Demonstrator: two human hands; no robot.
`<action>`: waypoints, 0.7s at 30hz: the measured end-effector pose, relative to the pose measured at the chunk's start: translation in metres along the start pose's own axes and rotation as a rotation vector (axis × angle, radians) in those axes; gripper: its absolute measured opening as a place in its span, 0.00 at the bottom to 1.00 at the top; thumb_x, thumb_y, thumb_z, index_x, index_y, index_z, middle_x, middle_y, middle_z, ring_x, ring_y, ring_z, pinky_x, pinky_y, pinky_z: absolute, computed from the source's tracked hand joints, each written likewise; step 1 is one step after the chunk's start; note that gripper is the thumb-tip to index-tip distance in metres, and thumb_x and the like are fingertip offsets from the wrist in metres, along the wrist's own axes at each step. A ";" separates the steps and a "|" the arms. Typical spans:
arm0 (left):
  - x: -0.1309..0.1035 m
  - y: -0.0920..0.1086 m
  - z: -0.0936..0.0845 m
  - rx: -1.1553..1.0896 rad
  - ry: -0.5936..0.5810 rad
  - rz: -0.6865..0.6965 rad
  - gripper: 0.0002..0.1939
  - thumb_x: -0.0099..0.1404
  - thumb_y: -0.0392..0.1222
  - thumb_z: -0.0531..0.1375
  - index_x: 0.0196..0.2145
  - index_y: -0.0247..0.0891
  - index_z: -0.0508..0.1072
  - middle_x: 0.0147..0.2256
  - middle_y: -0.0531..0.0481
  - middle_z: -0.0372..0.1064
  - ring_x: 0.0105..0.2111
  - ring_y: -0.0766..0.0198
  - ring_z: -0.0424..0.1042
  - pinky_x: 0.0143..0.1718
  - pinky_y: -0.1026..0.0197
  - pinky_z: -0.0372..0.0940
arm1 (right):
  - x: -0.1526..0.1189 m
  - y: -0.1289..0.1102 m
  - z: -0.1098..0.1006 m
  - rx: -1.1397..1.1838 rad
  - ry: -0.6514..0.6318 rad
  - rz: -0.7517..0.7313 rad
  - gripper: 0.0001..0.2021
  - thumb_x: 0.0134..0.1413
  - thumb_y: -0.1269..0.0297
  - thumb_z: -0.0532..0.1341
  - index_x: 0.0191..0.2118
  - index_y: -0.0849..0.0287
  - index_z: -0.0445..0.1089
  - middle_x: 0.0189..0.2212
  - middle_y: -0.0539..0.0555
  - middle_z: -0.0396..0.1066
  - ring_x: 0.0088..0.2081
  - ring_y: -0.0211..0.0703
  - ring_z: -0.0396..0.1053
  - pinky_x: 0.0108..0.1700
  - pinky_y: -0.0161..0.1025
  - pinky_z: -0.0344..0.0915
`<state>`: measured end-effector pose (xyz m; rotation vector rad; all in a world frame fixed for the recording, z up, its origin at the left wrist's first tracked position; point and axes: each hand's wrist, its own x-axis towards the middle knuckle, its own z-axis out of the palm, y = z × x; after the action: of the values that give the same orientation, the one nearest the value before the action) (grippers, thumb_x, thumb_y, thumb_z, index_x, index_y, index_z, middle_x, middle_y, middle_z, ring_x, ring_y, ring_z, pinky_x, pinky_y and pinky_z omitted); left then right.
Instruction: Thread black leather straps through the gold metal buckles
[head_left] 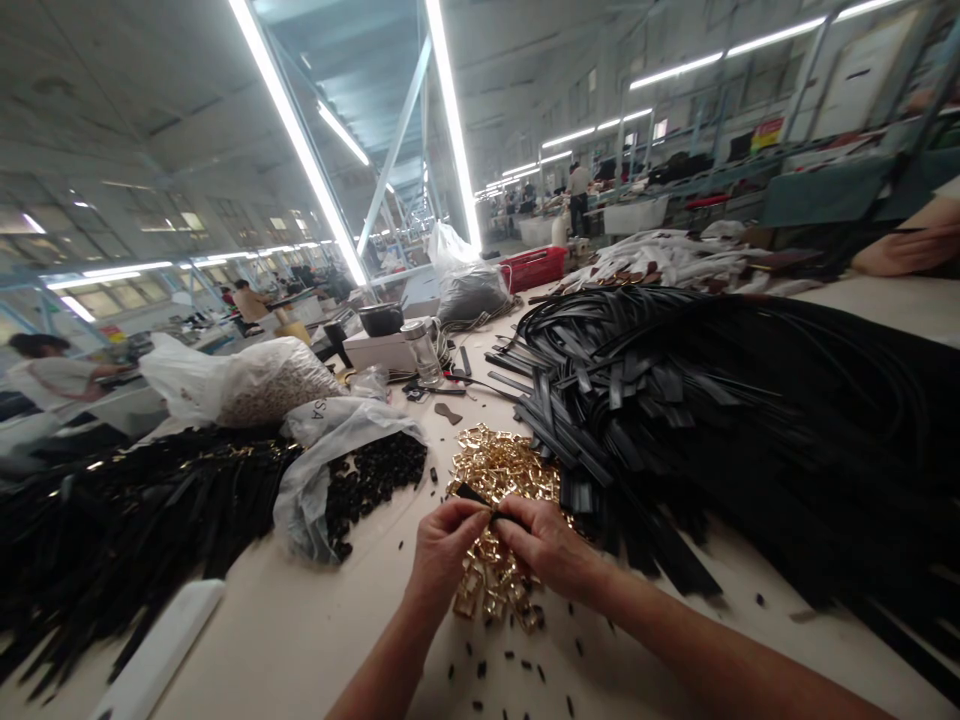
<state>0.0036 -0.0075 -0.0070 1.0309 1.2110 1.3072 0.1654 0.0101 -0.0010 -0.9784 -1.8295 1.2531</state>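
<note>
Close together over a pile of gold metal buckles (502, 460), my left hand (442, 545) and my right hand (544, 540) are both closed in a pinch. Between their fingertips is a black strap (472, 494), its flat end sticking out to the upper left. Whether a buckle or small loop is also pinched there, I cannot tell; the fingers hide it. To the right lies a large heap of black straps (592, 390). Left of my hands, small black loops (375, 475) spill from an open plastic bag (300, 500).
More black straps with metal fittings (150, 500) cover the table's left side. A white bar-like object (169, 645) lies in front of them. Farther back are a glass jar (424, 350), a filled plastic bag (262, 380) and a red crate (532, 267). A co-worker's arm (915, 240) rests at far right.
</note>
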 end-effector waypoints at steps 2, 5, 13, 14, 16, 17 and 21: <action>0.000 -0.002 0.001 -0.019 0.010 0.019 0.10 0.49 0.43 0.70 0.26 0.34 0.77 0.25 0.51 0.73 0.25 0.67 0.68 0.30 0.66 0.63 | 0.000 0.000 0.000 -0.002 -0.001 -0.001 0.08 0.57 0.65 0.54 0.28 0.59 0.65 0.20 0.45 0.60 0.22 0.33 0.58 0.24 0.31 0.54; 0.000 -0.003 0.005 -0.133 0.011 0.055 0.14 0.49 0.41 0.70 0.35 0.36 0.76 0.29 0.49 0.76 0.30 0.64 0.72 0.34 0.64 0.65 | 0.001 -0.001 0.000 0.002 -0.008 -0.007 0.08 0.57 0.64 0.54 0.30 0.60 0.66 0.21 0.46 0.61 0.23 0.34 0.59 0.26 0.32 0.55; 0.002 -0.006 0.007 -0.353 -0.035 -0.071 0.25 0.48 0.34 0.70 0.44 0.38 0.70 0.35 0.49 0.76 0.35 0.63 0.74 0.38 0.64 0.66 | 0.002 0.004 0.001 -0.128 0.042 -0.125 0.07 0.57 0.67 0.54 0.30 0.60 0.66 0.23 0.47 0.63 0.26 0.35 0.60 0.28 0.32 0.55; 0.002 -0.006 0.006 -0.362 -0.059 -0.092 0.21 0.48 0.34 0.70 0.41 0.36 0.72 0.35 0.49 0.76 0.34 0.63 0.74 0.39 0.63 0.66 | 0.003 0.006 0.002 -0.141 0.045 -0.136 0.07 0.57 0.67 0.54 0.30 0.60 0.66 0.23 0.47 0.64 0.26 0.36 0.60 0.29 0.32 0.55; 0.001 -0.006 0.005 -0.383 -0.115 -0.123 0.18 0.48 0.33 0.70 0.38 0.34 0.74 0.35 0.47 0.76 0.35 0.61 0.74 0.40 0.61 0.66 | 0.003 0.009 0.003 -0.162 0.048 -0.147 0.07 0.57 0.67 0.54 0.29 0.59 0.65 0.24 0.48 0.64 0.27 0.36 0.61 0.29 0.33 0.55; 0.001 -0.005 0.004 -0.393 -0.139 -0.130 0.17 0.48 0.33 0.70 0.38 0.33 0.74 0.36 0.46 0.76 0.35 0.60 0.74 0.41 0.60 0.66 | 0.003 0.009 0.004 -0.167 0.046 -0.148 0.07 0.57 0.67 0.54 0.29 0.59 0.66 0.24 0.48 0.65 0.27 0.36 0.61 0.30 0.33 0.56; 0.001 -0.001 0.002 -0.416 -0.161 -0.142 0.12 0.50 0.32 0.69 0.34 0.33 0.76 0.32 0.46 0.76 0.33 0.62 0.74 0.38 0.62 0.66 | 0.003 0.005 0.003 -0.131 0.010 -0.127 0.05 0.56 0.68 0.55 0.31 0.59 0.67 0.25 0.48 0.66 0.28 0.36 0.62 0.31 0.33 0.57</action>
<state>0.0057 -0.0062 -0.0083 0.7203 0.8285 1.2687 0.1630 0.0126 -0.0067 -0.9208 -1.9534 1.0619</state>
